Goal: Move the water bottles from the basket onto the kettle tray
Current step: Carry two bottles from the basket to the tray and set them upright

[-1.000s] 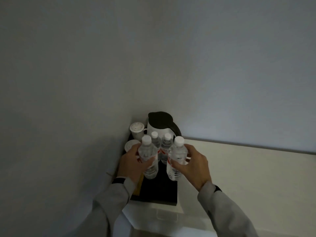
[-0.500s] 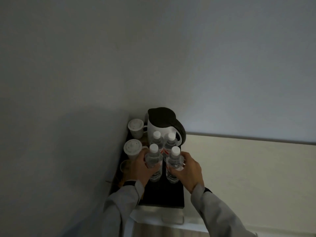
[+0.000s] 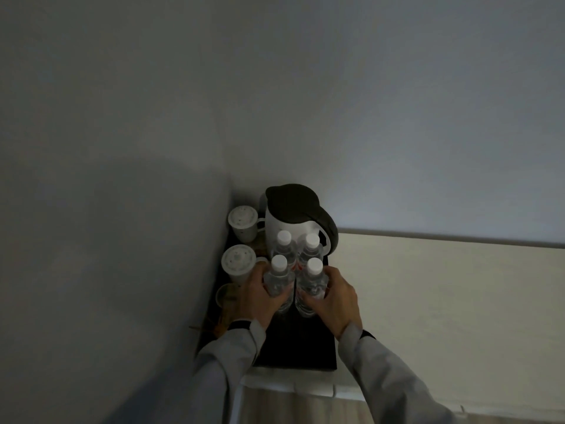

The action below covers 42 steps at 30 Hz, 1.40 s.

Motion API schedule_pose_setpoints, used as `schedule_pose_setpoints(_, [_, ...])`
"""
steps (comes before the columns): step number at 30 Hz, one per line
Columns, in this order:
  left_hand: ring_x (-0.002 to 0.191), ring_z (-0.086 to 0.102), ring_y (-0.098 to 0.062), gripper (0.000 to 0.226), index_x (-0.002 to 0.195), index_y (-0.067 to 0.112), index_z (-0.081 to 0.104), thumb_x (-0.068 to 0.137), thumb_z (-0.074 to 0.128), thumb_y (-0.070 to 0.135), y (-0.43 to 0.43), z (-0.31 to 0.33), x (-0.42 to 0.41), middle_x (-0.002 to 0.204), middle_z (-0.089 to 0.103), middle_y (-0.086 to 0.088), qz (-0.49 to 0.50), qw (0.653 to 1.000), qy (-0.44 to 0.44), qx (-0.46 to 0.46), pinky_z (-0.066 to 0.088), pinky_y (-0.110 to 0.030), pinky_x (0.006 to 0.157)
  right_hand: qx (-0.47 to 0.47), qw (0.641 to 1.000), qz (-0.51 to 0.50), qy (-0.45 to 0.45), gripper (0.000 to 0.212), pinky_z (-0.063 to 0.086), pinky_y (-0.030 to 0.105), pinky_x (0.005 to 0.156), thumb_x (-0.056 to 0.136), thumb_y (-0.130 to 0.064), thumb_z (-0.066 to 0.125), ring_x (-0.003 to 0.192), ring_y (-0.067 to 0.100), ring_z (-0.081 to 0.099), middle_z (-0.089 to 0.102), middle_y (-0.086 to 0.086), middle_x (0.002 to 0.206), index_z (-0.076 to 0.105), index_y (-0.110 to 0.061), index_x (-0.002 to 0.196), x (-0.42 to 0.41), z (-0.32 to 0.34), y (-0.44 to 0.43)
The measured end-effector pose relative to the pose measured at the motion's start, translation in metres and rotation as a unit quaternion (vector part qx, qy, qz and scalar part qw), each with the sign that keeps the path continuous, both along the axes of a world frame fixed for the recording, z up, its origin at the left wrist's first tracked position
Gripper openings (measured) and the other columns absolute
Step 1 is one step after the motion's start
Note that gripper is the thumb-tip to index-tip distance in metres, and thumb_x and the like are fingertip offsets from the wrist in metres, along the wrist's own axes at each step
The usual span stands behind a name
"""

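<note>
Two clear water bottles with white caps stand upright on the black kettle tray (image 3: 301, 347), side by side. My left hand (image 3: 255, 296) is wrapped around the left bottle (image 3: 277, 278). My right hand (image 3: 334, 298) grips the right bottle (image 3: 313, 280). Just behind them stand two more bottles, the back left bottle (image 3: 283, 243) and the back right bottle (image 3: 311, 246), close against the white kettle (image 3: 293, 215) with its dark lid. No basket is in view.
Two lidded white cups (image 3: 243, 223) (image 3: 238, 261) and a glass (image 3: 226, 296) stand along the tray's left side by the wall. The tray sits in a corner on a pale counter (image 3: 443, 301) that stretches to the right.
Both hands have lowered the two bottles onto the tray in front of the two back bottles. The view has shifted closer over the tray.
</note>
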State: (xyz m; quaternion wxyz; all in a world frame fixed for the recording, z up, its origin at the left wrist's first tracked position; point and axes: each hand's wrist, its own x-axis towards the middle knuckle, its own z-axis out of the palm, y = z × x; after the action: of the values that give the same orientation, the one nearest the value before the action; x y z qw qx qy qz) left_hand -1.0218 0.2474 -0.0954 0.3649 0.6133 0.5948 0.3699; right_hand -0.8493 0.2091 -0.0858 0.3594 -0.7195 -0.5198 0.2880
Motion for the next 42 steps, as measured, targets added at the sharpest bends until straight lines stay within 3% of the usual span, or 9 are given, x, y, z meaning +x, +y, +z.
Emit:
schedule_pose_setpoints(4, [0.097, 0.061, -0.008, 0.058, 0.114, 0.032, 0.055, 0.066, 0.084, 0.047, -0.003, -0.005, 0.003, 0.107, 0.066, 0.01, 0.003, 1.0, 0.014, 0.004, 0.049, -0.026, 0.081, 0.013, 1.0, 0.001, 0.017, 0.066, 0.054, 0.042, 0.09, 0.07, -0.043, 0.082, 0.107, 0.025, 0.065, 0.068, 0.003, 0.119, 0.052, -0.022, 0.124, 0.0, -0.006, -0.001])
schedule_pose_setpoints(10, [0.101, 0.063, -0.009, 0.061, 0.112, 0.036, 0.052, 0.064, 0.082, 0.055, -0.002, -0.008, 0.0, 0.111, 0.066, 0.01, -0.025, 0.999, 0.015, -0.018, 0.052, -0.029, 0.084, 0.03, 0.999, 0.027, -0.013, 0.064, 0.054, 0.041, 0.084, 0.069, -0.05, 0.082, 0.1, 0.022, 0.061, 0.057, 0.0, 0.113, 0.051, -0.024, 0.118, 0.006, -0.01, -0.001])
schedule_pose_setpoints(13, [0.101, 0.064, -0.007, 0.056, 0.109, 0.036, 0.053, 0.064, 0.084, 0.05, 0.002, -0.003, -0.003, 0.11, 0.066, 0.01, -0.05, 0.999, -0.003, -0.02, 0.053, -0.03, 0.084, 0.029, 0.999, 0.029, -0.026, 0.063, 0.054, 0.039, 0.08, 0.067, -0.051, 0.082, 0.095, 0.02, 0.059, 0.049, -0.003, 0.11, 0.05, -0.027, 0.115, 0.006, -0.009, -0.001])
schedule_pose_setpoints(17, [0.107, 0.063, -0.015, 0.05, 0.114, 0.026, 0.056, 0.073, 0.083, 0.027, 0.008, 0.003, -0.011, 0.115, 0.065, -0.001, -0.103, 0.994, -0.008, -0.019, 0.054, -0.045, 0.094, 0.023, 0.999, 0.034, -0.03, 0.064, 0.05, 0.034, 0.079, 0.066, -0.05, 0.083, 0.095, 0.021, 0.059, 0.045, -0.003, 0.108, 0.049, -0.025, 0.115, 0.006, -0.01, -0.003])
schedule_pose_setpoints(22, [0.112, 0.059, -0.018, 0.053, 0.125, 0.013, 0.057, 0.078, 0.08, 0.016, 0.016, 0.011, -0.018, 0.12, 0.063, -0.005, -0.137, 0.99, 0.014, -0.033, 0.048, -0.029, 0.092, 0.038, 0.998, 0.03, -0.029, 0.067, 0.053, 0.034, 0.079, 0.065, -0.047, 0.085, 0.093, 0.018, 0.058, 0.045, -0.002, 0.11, 0.05, -0.023, 0.117, 0.008, -0.01, -0.007])
schedule_pose_setpoints(27, [0.105, 0.063, -0.018, 0.048, 0.119, 0.02, 0.06, 0.077, 0.08, 0.027, 0.025, 0.017, -0.019, 0.113, 0.067, -0.001, -0.154, 0.985, 0.058, -0.045, 0.05, -0.03, 0.087, 0.047, 0.998, 0.031, -0.024, 0.063, 0.053, 0.033, 0.079, 0.066, -0.047, 0.085, 0.09, 0.016, 0.058, 0.046, -0.003, 0.107, 0.051, -0.025, 0.114, 0.007, -0.009, -0.008])
schedule_pose_setpoints(31, [0.098, 0.062, -0.02, 0.037, 0.102, 0.03, 0.055, 0.074, 0.078, 0.039, 0.024, 0.014, -0.014, 0.106, 0.065, 0.0, -0.123, 0.988, 0.087, -0.028, 0.049, -0.033, 0.081, 0.044, 0.998, 0.033, -0.028, 0.059, 0.054, 0.037, 0.079, 0.068, -0.044, 0.083, 0.09, 0.017, 0.058, 0.046, -0.004, 0.106, 0.05, -0.026, 0.113, 0.007, -0.011, -0.006])
schedule_pose_setpoints(34, [0.099, 0.06, -0.025, 0.042, 0.101, 0.026, 0.051, 0.073, 0.074, 0.05, 0.024, 0.012, -0.008, 0.109, 0.06, -0.005, -0.109, 0.986, 0.125, -0.03, 0.05, -0.041, 0.085, 0.042, 0.998, 0.03, -0.03, 0.06, 0.054, 0.037, 0.079, 0.067, -0.044, 0.083, 0.089, 0.019, 0.058, 0.045, -0.004, 0.106, 0.05, -0.024, 0.114, 0.007, -0.012, -0.005])
schedule_pose_setpoints(42, [0.097, 0.063, -0.02, 0.037, 0.106, 0.031, 0.058, 0.076, 0.076, 0.043, 0.031, 0.016, -0.015, 0.102, 0.065, 0.001, -0.149, 0.985, 0.09, 0.005, 0.054, -0.039, 0.081, 0.037, 0.999, 0.032, -0.011, 0.061, 0.056, 0.041, 0.082, 0.063, -0.051, 0.08, 0.089, 0.016, 0.056, 0.042, -0.004, 0.107, 0.052, -0.027, 0.113, 0.009, -0.018, 0.001])
